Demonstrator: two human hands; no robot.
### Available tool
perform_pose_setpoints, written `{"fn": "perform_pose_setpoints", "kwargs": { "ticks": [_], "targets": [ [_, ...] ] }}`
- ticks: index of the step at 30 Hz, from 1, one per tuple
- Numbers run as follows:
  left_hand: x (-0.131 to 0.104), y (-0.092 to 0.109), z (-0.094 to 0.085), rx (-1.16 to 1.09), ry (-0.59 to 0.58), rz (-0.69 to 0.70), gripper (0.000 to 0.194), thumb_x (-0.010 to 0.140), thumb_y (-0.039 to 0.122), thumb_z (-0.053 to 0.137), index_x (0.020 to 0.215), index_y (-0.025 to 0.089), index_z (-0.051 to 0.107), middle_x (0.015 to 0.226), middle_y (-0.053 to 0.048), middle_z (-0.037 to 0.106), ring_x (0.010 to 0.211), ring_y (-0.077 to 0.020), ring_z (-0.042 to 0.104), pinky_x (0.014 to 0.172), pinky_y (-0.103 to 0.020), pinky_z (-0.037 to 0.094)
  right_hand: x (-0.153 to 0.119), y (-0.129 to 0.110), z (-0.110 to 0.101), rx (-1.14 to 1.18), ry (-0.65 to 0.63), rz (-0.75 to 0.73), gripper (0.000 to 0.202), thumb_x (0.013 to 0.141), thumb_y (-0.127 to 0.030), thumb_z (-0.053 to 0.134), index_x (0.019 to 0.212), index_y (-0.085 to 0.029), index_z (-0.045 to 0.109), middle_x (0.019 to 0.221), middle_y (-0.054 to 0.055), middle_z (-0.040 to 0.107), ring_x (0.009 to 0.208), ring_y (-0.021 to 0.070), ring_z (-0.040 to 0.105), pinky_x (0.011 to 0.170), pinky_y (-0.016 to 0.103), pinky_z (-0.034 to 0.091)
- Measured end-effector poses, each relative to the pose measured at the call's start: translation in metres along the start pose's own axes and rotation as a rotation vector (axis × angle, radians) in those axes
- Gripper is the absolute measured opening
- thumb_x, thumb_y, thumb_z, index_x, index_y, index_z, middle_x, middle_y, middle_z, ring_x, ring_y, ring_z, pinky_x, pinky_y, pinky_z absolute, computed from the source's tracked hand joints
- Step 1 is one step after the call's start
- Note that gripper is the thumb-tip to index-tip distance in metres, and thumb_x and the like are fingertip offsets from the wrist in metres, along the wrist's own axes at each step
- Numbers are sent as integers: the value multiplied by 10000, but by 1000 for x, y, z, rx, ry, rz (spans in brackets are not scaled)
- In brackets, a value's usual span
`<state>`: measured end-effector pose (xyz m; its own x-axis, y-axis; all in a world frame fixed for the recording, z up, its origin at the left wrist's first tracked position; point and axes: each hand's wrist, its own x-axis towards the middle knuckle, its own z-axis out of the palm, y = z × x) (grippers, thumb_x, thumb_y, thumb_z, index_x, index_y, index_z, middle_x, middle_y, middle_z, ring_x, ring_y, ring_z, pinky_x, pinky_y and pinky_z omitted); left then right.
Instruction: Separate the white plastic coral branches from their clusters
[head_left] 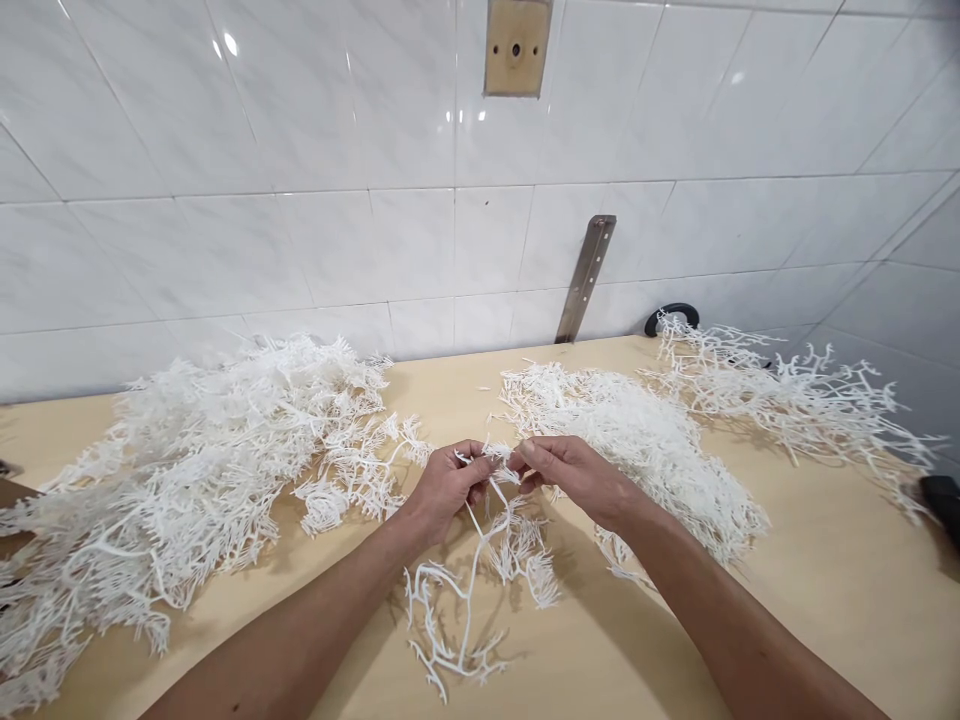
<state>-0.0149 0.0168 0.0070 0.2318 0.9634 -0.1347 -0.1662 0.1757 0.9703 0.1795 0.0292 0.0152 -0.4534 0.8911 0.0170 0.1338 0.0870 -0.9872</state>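
A white, branching, coral-like plastic sprig point(472, 590) hangs from my hands over the table, its bare stems toward me and feathery tufts on its right side. My left hand point(452, 482) is closed around the upper stem, thumb and fingers pinched together. Just to the right, my right hand point(559, 468) pinches at a small tufted tip of the same sprig; its fingertips partly hide what lies between them. Close behind my right hand lies a pile of fine white tufts point(637, 440).
A large heap of feathery white sprigs point(247, 470) covers the left of the table point(442, 395). Barer white branches point(787, 395) lie at the back right, near a black ring-shaped object point(673, 317). A metal strip point(586, 280) leans on the tiled wall point(322, 250).
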Motion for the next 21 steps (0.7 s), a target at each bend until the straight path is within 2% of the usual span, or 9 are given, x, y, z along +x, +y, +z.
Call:
{"fn": "perform_pose_setpoints", "kwargs": {
  "ticks": [4, 8, 11, 14, 17, 21],
  "targets": [
    [-2, 1, 2, 66, 50, 42, 293, 676, 390, 784, 708, 156, 611, 480, 82, 441, 436, -48, 328, 460, -199, 237, -1, 2, 0, -115, 17, 8, 390, 847, -560, 661, 818, -172, 680, 745, 20, 613, 722, 165, 576, 693, 312, 483],
    [0, -2, 2, 208, 141, 150, 160, 714, 302, 724, 737, 157, 660, 589, 33, 592, 533, -88, 488, 535, -209, 372, -4, -2, 0, -159, -14, 30, 396, 840, -565, 665, 867, -171, 693, 773, 31, 641, 735, 170, 577, 680, 298, 447],
    [1, -5, 2, 319, 178, 247, 88, 739, 245, 677, 754, 160, 696, 695, -10, 684, 657, -137, 596, 632, -240, 457, -4, -4, 0, -145, -46, 48, 401, 846, -571, 652, 824, -172, 689, 738, 22, 624, 708, 162, 559, 679, 294, 436],
    [0, -7, 1, 395, 179, 335, 109, 767, 219, 644, 810, 167, 730, 771, -33, 726, 724, -162, 642, 694, -264, 488, -2, -2, 2, -70, -46, 75, 433, 870, -582, 608, 766, -166, 671, 717, 16, 601, 701, 156, 552, 699, 300, 449],
    [0, -8, 0, 484, 180, 398, 150, 777, 207, 629, 848, 176, 758, 799, -41, 722, 717, -160, 636, 673, -262, 481, 1, 3, 3, -25, -6, 93, 398, 861, -555, 623, 785, -168, 678, 744, 15, 607, 724, 154, 564, 732, 307, 472],
    [0, -9, 0, 554, 139, 395, 222, 785, 185, 603, 928, 192, 773, 854, -47, 721, 729, -159, 632, 662, -260, 480, 2, 3, 2, -150, 66, 79, 348, 877, -505, 594, 799, -178, 685, 757, 22, 626, 736, 164, 578, 697, 292, 464]
  ]
}}
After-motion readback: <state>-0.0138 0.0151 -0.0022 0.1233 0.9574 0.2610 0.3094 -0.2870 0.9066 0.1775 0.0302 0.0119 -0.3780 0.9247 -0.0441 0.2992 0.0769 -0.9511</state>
